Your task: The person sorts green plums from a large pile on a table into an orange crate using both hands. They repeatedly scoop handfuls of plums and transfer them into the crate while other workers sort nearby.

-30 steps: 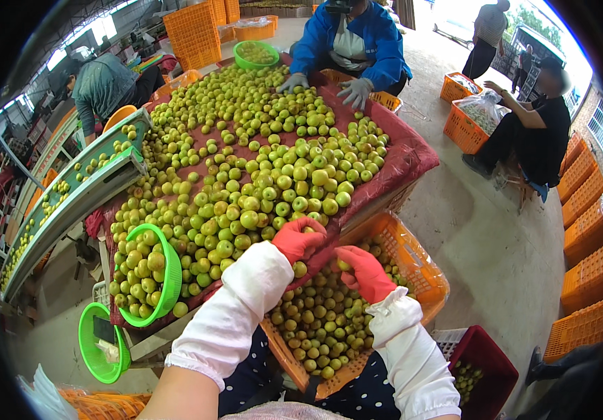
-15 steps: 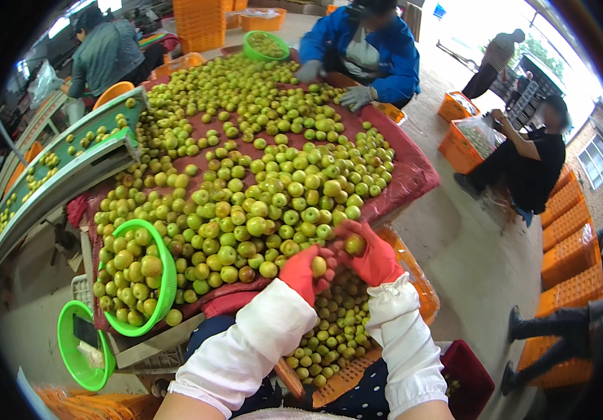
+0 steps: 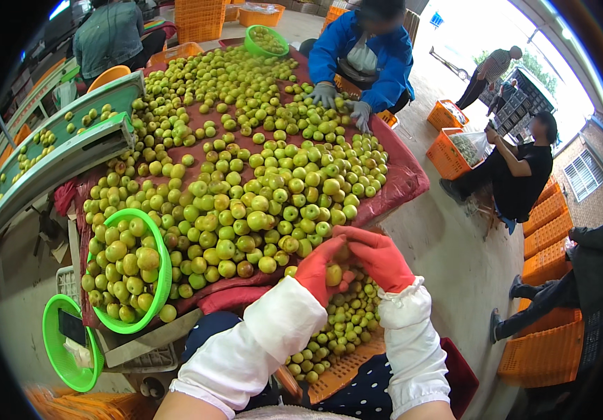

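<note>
My left hand (image 3: 313, 273), in a red glove, curls round a green-yellow jujube (image 3: 334, 274) in front of the table edge. Close against it, my right hand (image 3: 383, 262), also red-gloved, has its fingers bent together; whatever they pinch is hidden. Beneath both hands sits an orange crate (image 3: 340, 374) with many smaller-looking jujubes (image 3: 343, 323) in it. Just beyond my hands, a broad heap of jujubes (image 3: 259, 203), some blushed brown, lies on a table with a dark red cover (image 3: 401, 166).
At the table's left edge a tilted green basket (image 3: 167, 280) holds jujubes; a second green basket (image 3: 51, 343) is lower left. A conveyor (image 3: 56, 175) meets the table's left side. Across the table works a person in blue (image 3: 371, 59) with grey gloves. Stacked orange crates (image 3: 546, 259) stand right.
My right hand has turned over and closed its fingers near my left; the jujube it showed is no longer visible there. The blue-clad person's gloved hands have moved nearer along the heap.
</note>
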A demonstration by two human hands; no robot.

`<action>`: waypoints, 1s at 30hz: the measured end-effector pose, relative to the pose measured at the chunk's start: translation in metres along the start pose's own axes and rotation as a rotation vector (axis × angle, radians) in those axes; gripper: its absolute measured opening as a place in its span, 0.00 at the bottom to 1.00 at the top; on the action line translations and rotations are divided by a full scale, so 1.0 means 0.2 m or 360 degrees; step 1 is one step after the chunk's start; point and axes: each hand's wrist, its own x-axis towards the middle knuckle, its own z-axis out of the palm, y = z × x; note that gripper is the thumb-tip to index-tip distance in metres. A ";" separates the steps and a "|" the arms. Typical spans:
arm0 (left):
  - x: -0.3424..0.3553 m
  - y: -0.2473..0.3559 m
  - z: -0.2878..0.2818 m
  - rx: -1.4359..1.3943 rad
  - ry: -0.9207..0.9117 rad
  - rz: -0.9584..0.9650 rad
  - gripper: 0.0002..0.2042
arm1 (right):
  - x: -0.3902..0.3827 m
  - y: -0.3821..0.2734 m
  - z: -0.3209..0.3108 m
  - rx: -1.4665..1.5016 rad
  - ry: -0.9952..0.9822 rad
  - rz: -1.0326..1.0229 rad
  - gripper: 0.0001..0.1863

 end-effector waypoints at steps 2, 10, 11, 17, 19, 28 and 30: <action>-0.04 0.03 0.01 0.0052 0.0097 0.0121 0.17 | 0.11 -0.01 0.08 -0.0059 0.0087 0.0077 0.19; -0.07 0.08 0.04 0.0066 -0.0169 0.0156 0.19 | 0.96 0.38 -0.23 -0.1794 0.0743 -0.0761 0.29; -0.08 0.09 0.04 0.0063 -0.0219 0.0159 0.19 | 0.98 0.38 -0.22 -0.1887 0.0656 -0.0683 0.26; -0.13 0.15 0.00 -0.0046 -0.0261 0.0226 0.18 | 1.00 0.33 -0.02 -0.1366 0.0864 -0.0246 0.18; -0.13 0.14 0.06 -0.0035 -0.0257 0.0284 0.17 | 0.96 0.40 0.09 -0.1449 0.0600 -0.0569 0.10; -0.07 0.23 -0.01 -0.0241 -0.0284 0.0598 0.17 | 0.26 0.27 0.40 -0.2705 -0.0132 -0.0345 0.12; -0.07 0.27 -0.03 -0.0250 -0.0244 0.0639 0.16 | 0.18 0.20 0.47 -0.2707 -0.0141 -0.0281 0.13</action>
